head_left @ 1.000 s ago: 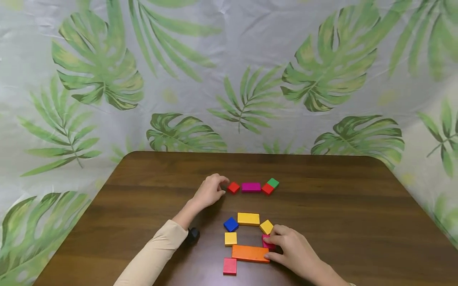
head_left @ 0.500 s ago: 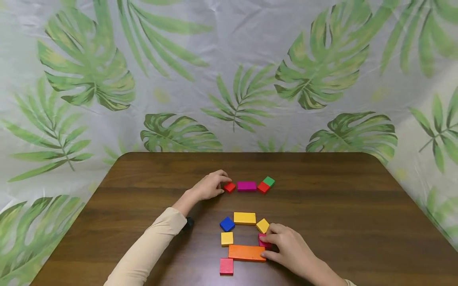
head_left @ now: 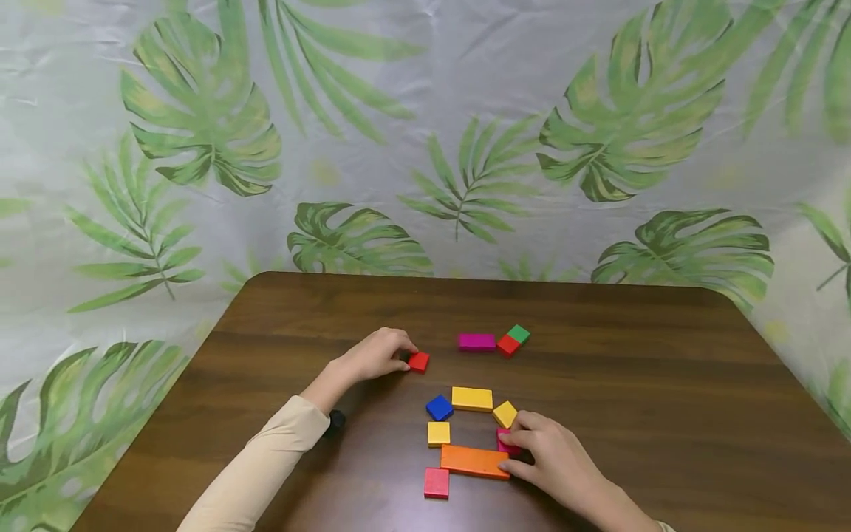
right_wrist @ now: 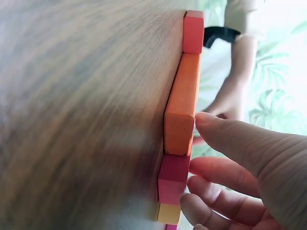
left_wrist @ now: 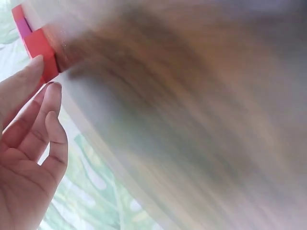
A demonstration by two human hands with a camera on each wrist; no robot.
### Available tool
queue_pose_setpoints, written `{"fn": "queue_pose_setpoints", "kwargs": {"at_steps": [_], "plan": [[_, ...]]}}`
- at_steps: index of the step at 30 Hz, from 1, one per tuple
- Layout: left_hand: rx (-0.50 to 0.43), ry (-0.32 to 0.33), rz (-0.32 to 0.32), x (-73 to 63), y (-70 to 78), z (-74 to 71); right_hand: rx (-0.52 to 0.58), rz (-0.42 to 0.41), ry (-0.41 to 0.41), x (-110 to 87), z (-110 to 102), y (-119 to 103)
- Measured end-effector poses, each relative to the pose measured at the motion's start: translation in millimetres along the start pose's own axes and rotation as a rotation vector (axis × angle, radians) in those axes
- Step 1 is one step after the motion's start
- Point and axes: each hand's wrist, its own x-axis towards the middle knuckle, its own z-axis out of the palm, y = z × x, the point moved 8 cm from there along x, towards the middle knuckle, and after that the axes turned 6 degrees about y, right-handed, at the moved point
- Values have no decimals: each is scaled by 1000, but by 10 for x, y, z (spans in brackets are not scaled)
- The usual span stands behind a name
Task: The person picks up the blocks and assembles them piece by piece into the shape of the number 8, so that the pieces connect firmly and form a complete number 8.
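Note:
My left hand point(head_left: 377, 353) pinches a small red block point(head_left: 419, 362) between thumb and fingers, left of the other blocks. The left wrist view shows the thumb against this red block point(left_wrist: 42, 51) and the fingertips at its lower edge. Low on the table, my right hand point(head_left: 561, 462) has its thumb on the right end of a long orange block point(head_left: 472, 461). Its forefinger rests on a magenta block point(head_left: 507, 440) just behind that end. In the right wrist view the fingers lie loosely bent over the tops of the orange block point(right_wrist: 180, 110) and the magenta block point(right_wrist: 173, 178).
Behind the orange block stand a yellow square block point(head_left: 439, 434), a blue block point(head_left: 439, 407), a long yellow block point(head_left: 472, 399) and a tilted yellow block point(head_left: 505, 414). A pinkish-red block point(head_left: 436, 482) sits in front. Farther back are purple point(head_left: 476, 342), red point(head_left: 508, 345) and green point(head_left: 520, 334) blocks.
My left hand has taken hold of the red block and drawn it left and nearer, away from the purple block. My right hand stays at the orange and magenta blocks.

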Motion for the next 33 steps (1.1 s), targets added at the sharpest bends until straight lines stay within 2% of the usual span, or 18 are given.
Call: {"fn": "queue_pose_setpoints", "kwargs": {"at_steps": [11,15,19,25,33], "plan": [[12,-16,13,-428,149,-90,-25,8,-4,-30,21,-11],[6,-37,-28,-535,171,-115,-28,11,-12,-4,26,-11],[-39,-56,-78,-579,187,-146,-31,5,-5,22,8,-15],[-39,-76,-48,-590,295,-91,-29,12,-18,25,17,-8],[-8,-17,-42,-646,338,-76,-31,2,-8,29,13,-16]]}}
